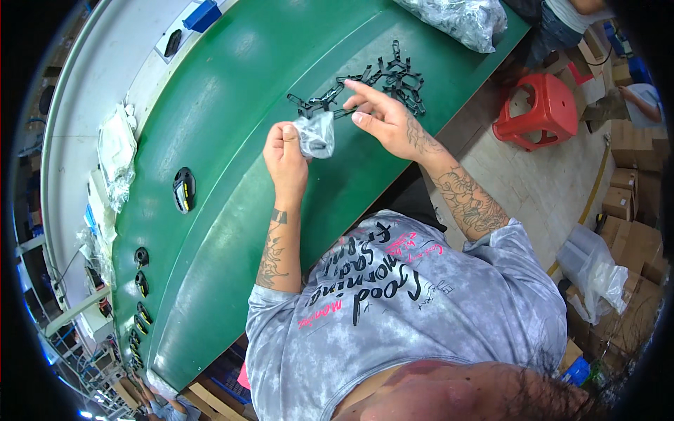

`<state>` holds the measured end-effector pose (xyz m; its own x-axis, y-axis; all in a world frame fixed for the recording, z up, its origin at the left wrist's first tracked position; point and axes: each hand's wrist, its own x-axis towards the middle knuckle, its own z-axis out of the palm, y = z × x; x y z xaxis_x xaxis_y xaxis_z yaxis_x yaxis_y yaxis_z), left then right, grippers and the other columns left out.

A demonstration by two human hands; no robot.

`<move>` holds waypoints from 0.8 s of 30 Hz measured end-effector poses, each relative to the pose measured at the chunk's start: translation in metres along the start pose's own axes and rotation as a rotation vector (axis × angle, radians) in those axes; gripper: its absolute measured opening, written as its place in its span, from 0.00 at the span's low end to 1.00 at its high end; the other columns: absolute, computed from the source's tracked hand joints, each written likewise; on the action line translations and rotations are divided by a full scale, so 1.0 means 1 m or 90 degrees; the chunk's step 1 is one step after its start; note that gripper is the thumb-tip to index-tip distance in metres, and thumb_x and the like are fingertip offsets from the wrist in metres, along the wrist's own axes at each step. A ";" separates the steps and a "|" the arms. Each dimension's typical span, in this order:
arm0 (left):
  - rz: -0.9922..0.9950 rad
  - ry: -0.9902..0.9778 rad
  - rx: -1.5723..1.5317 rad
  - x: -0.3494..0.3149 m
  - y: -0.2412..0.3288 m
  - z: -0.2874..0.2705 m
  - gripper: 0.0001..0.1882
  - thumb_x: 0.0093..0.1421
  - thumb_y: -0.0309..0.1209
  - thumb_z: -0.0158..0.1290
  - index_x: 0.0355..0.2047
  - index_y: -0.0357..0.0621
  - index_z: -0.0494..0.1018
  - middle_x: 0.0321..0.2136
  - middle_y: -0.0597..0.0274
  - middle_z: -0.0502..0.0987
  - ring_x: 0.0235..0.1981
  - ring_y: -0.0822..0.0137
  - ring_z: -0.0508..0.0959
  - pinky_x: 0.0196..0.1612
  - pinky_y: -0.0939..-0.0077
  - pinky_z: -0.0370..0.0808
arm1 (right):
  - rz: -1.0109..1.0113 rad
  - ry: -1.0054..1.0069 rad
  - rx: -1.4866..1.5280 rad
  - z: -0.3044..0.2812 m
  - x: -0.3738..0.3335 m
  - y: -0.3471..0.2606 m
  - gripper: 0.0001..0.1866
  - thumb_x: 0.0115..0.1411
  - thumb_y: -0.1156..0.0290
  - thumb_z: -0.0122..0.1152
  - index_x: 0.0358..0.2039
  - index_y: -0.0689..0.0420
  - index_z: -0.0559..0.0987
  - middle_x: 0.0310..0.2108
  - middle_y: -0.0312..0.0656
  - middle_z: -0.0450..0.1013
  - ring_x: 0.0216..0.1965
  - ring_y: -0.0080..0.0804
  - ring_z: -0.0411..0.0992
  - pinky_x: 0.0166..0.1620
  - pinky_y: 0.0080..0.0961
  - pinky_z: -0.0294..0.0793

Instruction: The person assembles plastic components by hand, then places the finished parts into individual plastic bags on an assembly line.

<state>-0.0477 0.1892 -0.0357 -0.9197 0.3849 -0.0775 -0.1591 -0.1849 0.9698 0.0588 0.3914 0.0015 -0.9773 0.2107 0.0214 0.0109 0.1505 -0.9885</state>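
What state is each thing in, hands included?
Left hand: closed on small clear bag
Small clear bag: crumpled, held up; can't tell if sealed
Right hand: open, fingers apart, nothing visible in it
Black plastic parts: loose, in an untidy cluster
Large clear bag: filled, bulging
Nearest black-and-yellow piece: lying alone
Red stool: unoccupied

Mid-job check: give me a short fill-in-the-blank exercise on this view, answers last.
The ____ hand holds a small clear plastic bag.
The black parts lie on a ____ work surface.
The stool at the picture's right is coloured ____.

Missing words: left; green; red.
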 end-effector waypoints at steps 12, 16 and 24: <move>-0.109 -0.206 -0.185 0.010 0.028 -0.042 0.20 0.61 0.25 0.64 0.50 0.31 0.72 0.29 0.60 0.80 0.24 0.74 0.78 0.25 0.79 0.76 | 0.009 -0.032 0.009 0.021 0.028 0.002 0.04 0.68 0.74 0.61 0.37 0.62 0.78 0.30 0.29 0.73 0.32 0.13 0.68 0.36 0.16 0.71; -0.079 -0.098 -0.130 0.026 0.043 -0.047 0.16 0.62 0.24 0.62 0.48 0.27 0.76 0.30 0.55 0.81 0.25 0.69 0.80 0.27 0.74 0.80 | -0.015 -0.003 -0.003 0.023 0.034 0.008 0.05 0.69 0.74 0.60 0.38 0.62 0.77 0.30 0.29 0.73 0.31 0.13 0.68 0.36 0.16 0.71; 0.505 -0.080 0.471 0.124 0.113 0.001 0.08 0.60 0.29 0.63 0.35 0.35 0.84 0.34 0.57 0.84 0.34 0.66 0.83 0.38 0.71 0.80 | -0.075 0.180 -0.029 -0.023 0.059 0.013 0.18 0.67 0.69 0.62 0.54 0.61 0.73 0.47 0.41 0.76 0.41 0.23 0.77 0.43 0.23 0.76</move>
<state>-0.1791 0.2167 0.0647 -0.6157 0.4932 0.6146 0.7568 0.1526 0.6356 0.0063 0.4277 -0.0065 -0.8749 0.4484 0.1827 -0.0833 0.2323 -0.9691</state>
